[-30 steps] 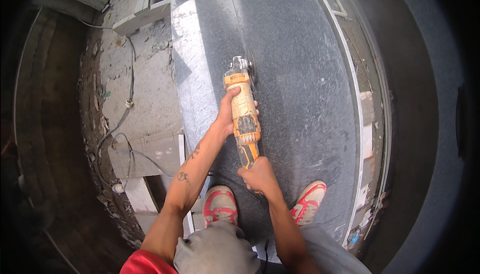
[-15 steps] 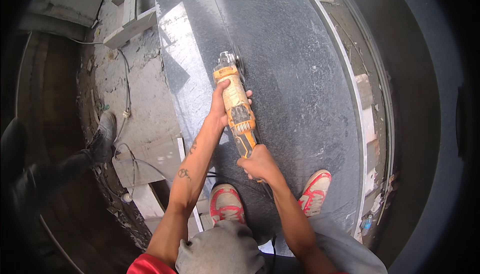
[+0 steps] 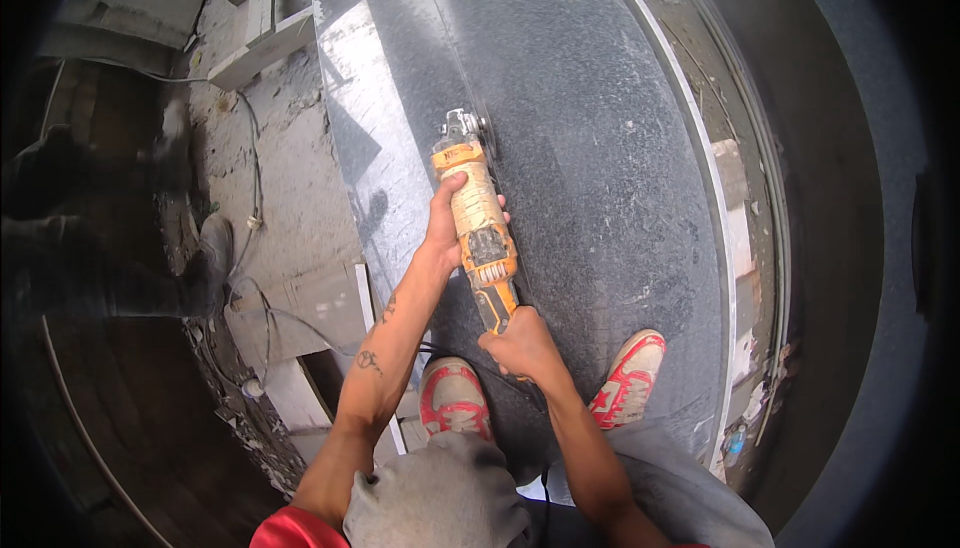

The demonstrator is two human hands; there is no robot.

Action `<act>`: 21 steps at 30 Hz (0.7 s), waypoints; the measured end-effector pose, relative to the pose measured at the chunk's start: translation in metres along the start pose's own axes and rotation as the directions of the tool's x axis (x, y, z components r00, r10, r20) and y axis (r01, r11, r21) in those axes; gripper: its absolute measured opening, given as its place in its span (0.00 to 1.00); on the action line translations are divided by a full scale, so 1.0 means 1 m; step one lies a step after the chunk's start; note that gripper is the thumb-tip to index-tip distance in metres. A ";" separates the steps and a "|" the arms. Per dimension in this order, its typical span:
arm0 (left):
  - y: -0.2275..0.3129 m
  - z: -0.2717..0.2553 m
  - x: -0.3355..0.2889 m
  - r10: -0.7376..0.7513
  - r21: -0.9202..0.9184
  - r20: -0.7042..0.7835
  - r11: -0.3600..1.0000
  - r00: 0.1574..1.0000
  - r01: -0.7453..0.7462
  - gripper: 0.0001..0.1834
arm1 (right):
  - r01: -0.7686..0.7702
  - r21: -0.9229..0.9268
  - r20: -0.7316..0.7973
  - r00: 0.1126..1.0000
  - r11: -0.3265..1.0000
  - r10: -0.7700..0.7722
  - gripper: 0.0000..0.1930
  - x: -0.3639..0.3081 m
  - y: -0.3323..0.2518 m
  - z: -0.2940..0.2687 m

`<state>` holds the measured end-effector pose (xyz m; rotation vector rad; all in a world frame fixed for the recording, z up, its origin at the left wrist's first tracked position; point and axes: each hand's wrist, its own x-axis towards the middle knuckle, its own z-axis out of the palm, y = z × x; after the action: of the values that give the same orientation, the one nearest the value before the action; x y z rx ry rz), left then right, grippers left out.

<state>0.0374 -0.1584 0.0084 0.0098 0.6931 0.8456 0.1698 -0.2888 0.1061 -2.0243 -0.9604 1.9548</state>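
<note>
An orange-and-black angle grinder (image 3: pixel 489 245) with a pale, worn sleeve around its body points away from me. My left hand (image 3: pixel 443 228) wraps around that sleeve, thumb on top, fingertips showing at the far right side. Around the rear handle, my right hand (image 3: pixel 524 344) is closed. The grinder's disc stands on edge at the right of its head, over a large dark grey stone slab (image 3: pixel 620 218). A thin straight line runs along the slab beyond the disc, with pale dust spread over it. Whether the disc touches the stone cannot be made out.
My red-and-white shoes (image 3: pixel 455 400) stand on the slab. A black cord trails by my left shoe. On the left lie a wooden frame (image 3: pixel 262 43), broken concrete and loose cables (image 3: pixel 256 168). Another person's legs (image 3: pixel 110 258) are close by. A bottle (image 3: pixel 735 443) lies beyond the slab's right edge.
The grinder and both hands have shifted slightly toward me, and the visible line beyond the disc is longer. On the left, the other person's legs have changed position.
</note>
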 end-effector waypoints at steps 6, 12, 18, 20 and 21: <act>-0.003 0.001 -0.002 -0.003 0.017 -0.016 1.000 1.000 0.003 0.31 | -0.015 -0.021 0.010 1.000 1.000 0.015 0.08 0.000 0.007 0.001; -0.009 0.002 -0.009 -0.001 0.041 -0.082 0.999 0.997 0.005 0.31 | -0.004 -0.038 0.015 1.000 0.999 0.004 0.07 -0.005 0.012 0.001; -0.014 0.004 -0.014 -0.002 0.052 -0.096 0.999 0.995 0.007 0.31 | -0.028 -0.040 0.033 0.999 0.999 0.029 0.12 -0.010 0.017 -0.001; -0.016 0.003 -0.014 -0.004 0.049 -0.099 0.999 0.995 0.009 0.31 | -0.038 -0.040 0.033 0.999 0.998 0.039 0.11 -0.011 0.017 -0.001; -0.015 0.003 -0.012 -0.003 0.050 -0.087 0.999 0.996 0.008 0.31 | -0.042 -0.036 0.036 0.998 0.998 0.043 0.11 -0.012 0.014 -0.002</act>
<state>0.0439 -0.1759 0.0137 0.0165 0.7954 0.8267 0.1774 -0.3054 0.1087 -2.0509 -0.9737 2.0172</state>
